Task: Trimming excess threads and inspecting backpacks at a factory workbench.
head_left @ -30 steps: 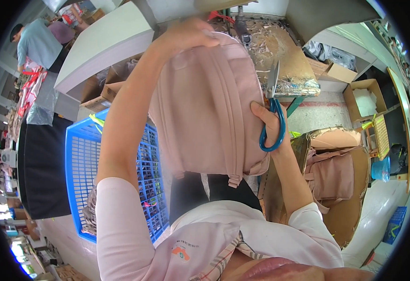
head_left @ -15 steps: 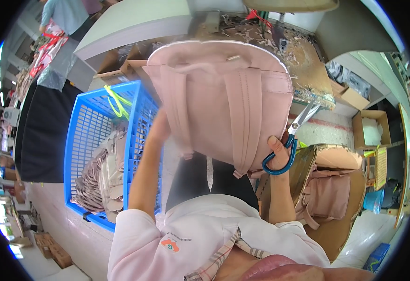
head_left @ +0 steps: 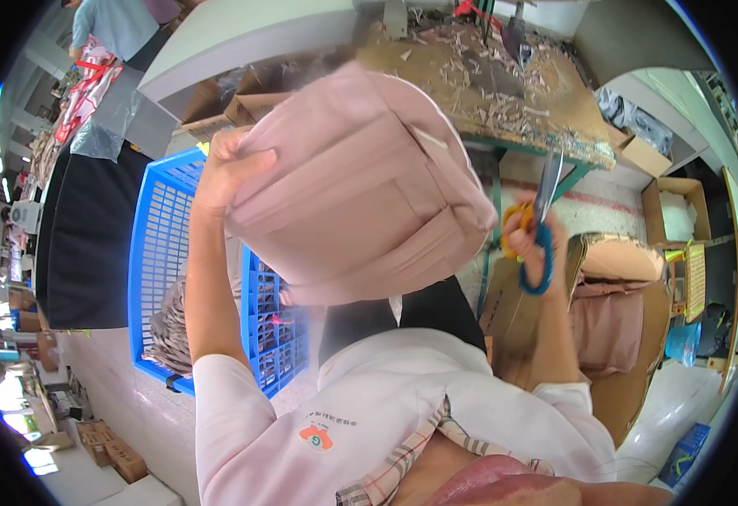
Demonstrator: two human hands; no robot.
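Observation:
A dusty-pink backpack point(head_left: 348, 198), with a pale rim along its curved edge, hangs tilted in front of me. My left hand point(head_left: 238, 169) is closed on its upper left edge, thumb over the fabric. To the right of the bag and apart from it, my right hand point(head_left: 533, 244) is wrapped round the scissors point(head_left: 546, 190). One loop of them is blue, the other orange, and their blades point up; motion smears both hand and blades slightly. The bag's far side is hidden.
At my left stands a blue plastic basket point(head_left: 140, 287) with folded pink pieces in it. A carton point(head_left: 614, 405) at my right holds more pink bag parts point(head_left: 609, 329). Ahead, a worn workbench point(head_left: 470, 105) is strewn with scraps. Several cardboard boxes point(head_left: 677, 211) stand beyond.
The backpack has turned over, its shoulder straps no longer showing. My left hand has come up to its upper edge. My right hand has let go of the bag and moved right with the scissors.

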